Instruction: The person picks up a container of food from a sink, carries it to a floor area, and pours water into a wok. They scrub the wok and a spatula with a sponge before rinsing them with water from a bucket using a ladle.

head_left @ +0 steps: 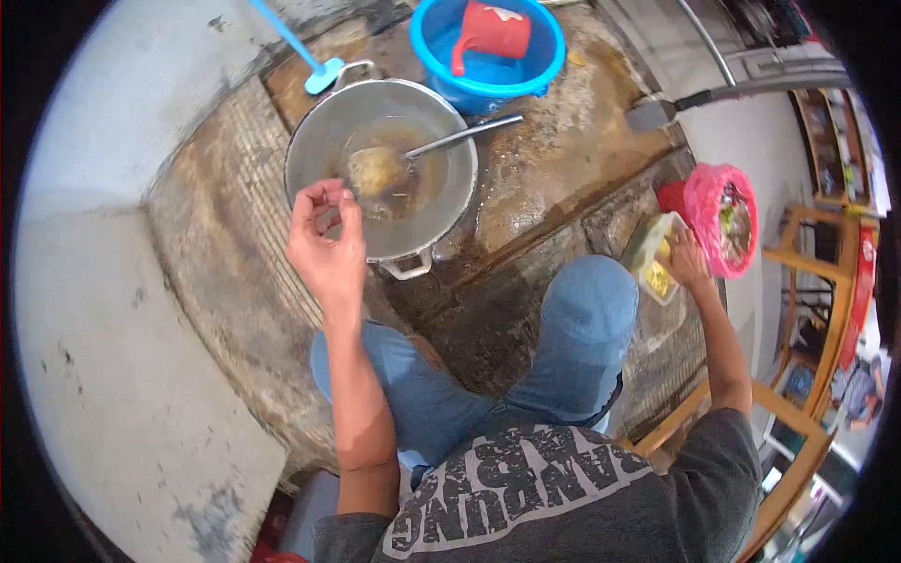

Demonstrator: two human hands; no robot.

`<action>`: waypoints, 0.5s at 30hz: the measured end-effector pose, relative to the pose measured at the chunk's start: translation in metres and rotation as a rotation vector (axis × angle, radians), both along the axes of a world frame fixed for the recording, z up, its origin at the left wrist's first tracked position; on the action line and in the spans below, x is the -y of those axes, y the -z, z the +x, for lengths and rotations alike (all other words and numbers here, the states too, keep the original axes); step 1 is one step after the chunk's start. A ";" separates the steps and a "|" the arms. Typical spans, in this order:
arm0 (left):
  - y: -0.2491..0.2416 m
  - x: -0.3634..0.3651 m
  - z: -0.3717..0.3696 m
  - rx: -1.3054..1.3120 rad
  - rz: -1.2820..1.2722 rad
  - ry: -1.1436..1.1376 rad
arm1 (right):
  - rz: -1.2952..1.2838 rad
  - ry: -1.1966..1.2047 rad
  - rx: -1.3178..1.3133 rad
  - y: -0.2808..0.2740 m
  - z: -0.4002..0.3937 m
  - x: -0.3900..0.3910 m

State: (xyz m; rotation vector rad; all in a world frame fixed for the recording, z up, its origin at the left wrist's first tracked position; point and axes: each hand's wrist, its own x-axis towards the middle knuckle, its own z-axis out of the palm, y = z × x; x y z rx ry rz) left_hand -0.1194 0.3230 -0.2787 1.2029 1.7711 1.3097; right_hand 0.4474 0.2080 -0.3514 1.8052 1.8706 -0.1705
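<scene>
My left hand (328, 230) is held over the near left rim of a large metal pan (319, 122), its fingers curled with the thumb near the fingertips; nothing shows in them. Murky liquid, a pale yellowish lump (374, 171) and a metal utensil (469, 135) leaning on the rim are in the pan. At the right, my right hand (690, 258) reaches into a pale plastic container (644, 249) holding yellow pieces (659, 279). Its fingertips are down among the pieces, so their grip is hidden.
Behind the pan stands a blue basin (432, 56) with a red dipper (497, 30). A light-blue brush (324, 75) lies at the pan's back left. A pink-lined bin (704, 202) stands beside the container. Wooden furniture (807, 441) is at the right.
</scene>
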 end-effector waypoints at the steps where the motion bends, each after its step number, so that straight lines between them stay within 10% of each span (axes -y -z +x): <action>1: -0.004 -0.003 0.002 0.027 -0.004 -0.001 | 0.009 0.048 -0.049 -0.003 0.000 0.001; 15: 0.017 -0.022 0.043 -0.055 -0.043 0.308 | -0.027 0.342 -0.057 -0.022 -0.030 -0.010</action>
